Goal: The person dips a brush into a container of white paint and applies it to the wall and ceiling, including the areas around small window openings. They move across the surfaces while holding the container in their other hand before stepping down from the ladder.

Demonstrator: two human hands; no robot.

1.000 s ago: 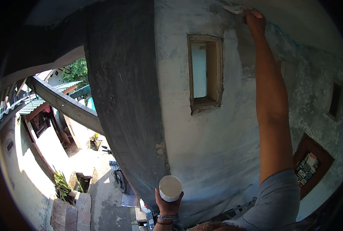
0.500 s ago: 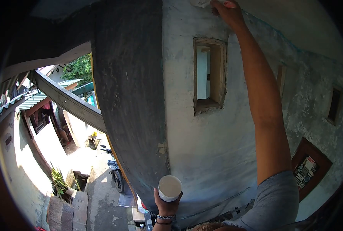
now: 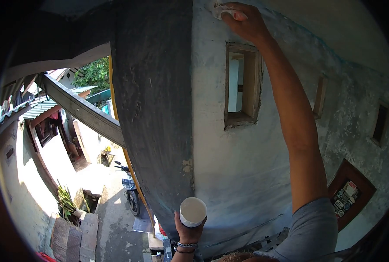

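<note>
1. The right hand (image 3: 246, 22) has travelled left along the pale plastered wall (image 3: 247, 166). 1 second ago it was up and to the right of the narrow wooden-framed window opening (image 3: 242, 85); now it sits above that opening's top left corner.
2. Its fingers are curled tight round a small flat whitish tool (image 3: 222, 10), held against the wall. The strip above the opening looks to have been worked from right to left.
3. The left hand (image 3: 189, 229) has not shifted. Well below the opening, it cups a white round plastic tub (image 3: 192, 211) from underneath, fingers wrapped about its sides.
4. No surface shows. Left of the opening the wall turns to a dark grey face (image 3: 153, 109), and far below lies a sunlit alley with a parked motorcycle (image 3: 131, 194). Lower right of the opening hangs a brown framed panel with stickers (image 3: 348, 192).
</note>
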